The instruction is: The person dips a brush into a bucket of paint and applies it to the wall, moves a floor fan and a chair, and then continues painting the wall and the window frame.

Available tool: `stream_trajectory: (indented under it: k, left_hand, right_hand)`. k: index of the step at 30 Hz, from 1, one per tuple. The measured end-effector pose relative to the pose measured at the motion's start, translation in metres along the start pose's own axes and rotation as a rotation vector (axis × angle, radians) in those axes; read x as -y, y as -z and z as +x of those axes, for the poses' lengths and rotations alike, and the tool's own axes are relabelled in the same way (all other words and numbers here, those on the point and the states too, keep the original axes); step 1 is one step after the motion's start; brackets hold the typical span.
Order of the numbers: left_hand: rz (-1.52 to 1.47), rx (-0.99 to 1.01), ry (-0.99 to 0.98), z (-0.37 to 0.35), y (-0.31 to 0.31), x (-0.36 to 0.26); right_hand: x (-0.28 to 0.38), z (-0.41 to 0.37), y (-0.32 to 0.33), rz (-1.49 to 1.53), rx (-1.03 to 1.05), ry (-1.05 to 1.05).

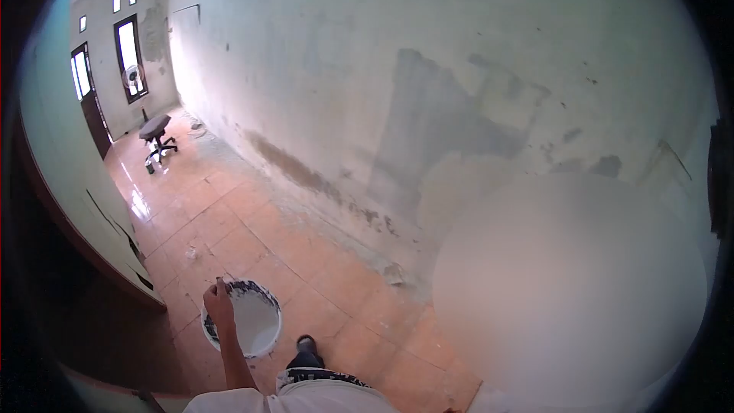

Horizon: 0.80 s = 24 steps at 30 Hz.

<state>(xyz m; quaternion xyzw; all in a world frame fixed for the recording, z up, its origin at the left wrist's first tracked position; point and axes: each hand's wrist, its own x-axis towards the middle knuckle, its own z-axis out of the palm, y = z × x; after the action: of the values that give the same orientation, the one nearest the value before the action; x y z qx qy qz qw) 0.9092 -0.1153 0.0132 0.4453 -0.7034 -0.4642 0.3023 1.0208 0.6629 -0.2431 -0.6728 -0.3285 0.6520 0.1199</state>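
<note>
My left hand [219, 304] reaches down over the left side of a round bucket [274, 340]. Its fingers are closed together near the rim, and a small dark tip shows just beyond them; I cannot tell what they hold. White, smooth material [256, 323] fills part of the bucket, and dark smears mark the inner wall. My right hand does not show in this view.
Orange floor tiles [245, 237] run along a patched, stained wall [329, 107]. Farther off stands a wheeled stool [156, 127], with a fan [133, 76] by the window. A blurred round patch covers the lower right. My shoe [306, 344] is beside the bucket.
</note>
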Motion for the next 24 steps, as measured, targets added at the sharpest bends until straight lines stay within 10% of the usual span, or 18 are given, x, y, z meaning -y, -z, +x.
stream_trajectory:
  k: [16,17,19,24]
  left_hand:
    - [-0.314,-0.321,0.335,0.325,0.067,0.188]
    - [-0.344,-0.356,0.357,0.268,0.039,0.125]
    - [-0.298,-0.373,0.344,0.308,0.04,0.134]
    - [-0.06,-0.517,0.261,0.401,0.023,0.145]
  right_hand:
    - [-0.182,-0.089,-0.395,-0.251,0.223,-0.028]
    - [-0.109,-0.072,-0.408,-0.523,0.227,0.003]
    - [-0.152,-0.099,-0.467,-0.965,0.373,0.426]
    - [-0.163,-0.143,-0.672,-1.386,0.78,0.674]
